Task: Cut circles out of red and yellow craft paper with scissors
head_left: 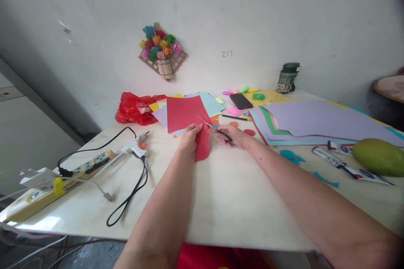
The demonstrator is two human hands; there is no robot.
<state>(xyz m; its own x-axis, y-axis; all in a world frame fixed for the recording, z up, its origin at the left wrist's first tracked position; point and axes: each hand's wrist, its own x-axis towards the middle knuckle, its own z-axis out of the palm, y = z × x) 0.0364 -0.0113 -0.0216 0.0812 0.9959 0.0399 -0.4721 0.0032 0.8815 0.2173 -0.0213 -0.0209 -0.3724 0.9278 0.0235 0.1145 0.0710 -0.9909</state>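
Note:
My left hand (190,136) pinches a piece of red paper (202,148) with a rounded lower end, held over the middle of the table. From the right, my right hand (235,134) is closed around the dark handles of a pair of scissors (224,135). The thin blades point up and left, close to my left thumb and the upper edge of the paper; whether they touch it I cannot tell. Behind my hands, a larger red sheet (186,111) lies on several coloured sheets.
On the left lie a glue gun (136,147) with a looped cord and a power strip (63,185). A red plastic bag (134,109), phone (241,101) and bottle (287,79) are at the back. Large lilac sheets (328,117), tubes (330,157) and a green fruit (378,156) occupy the right.

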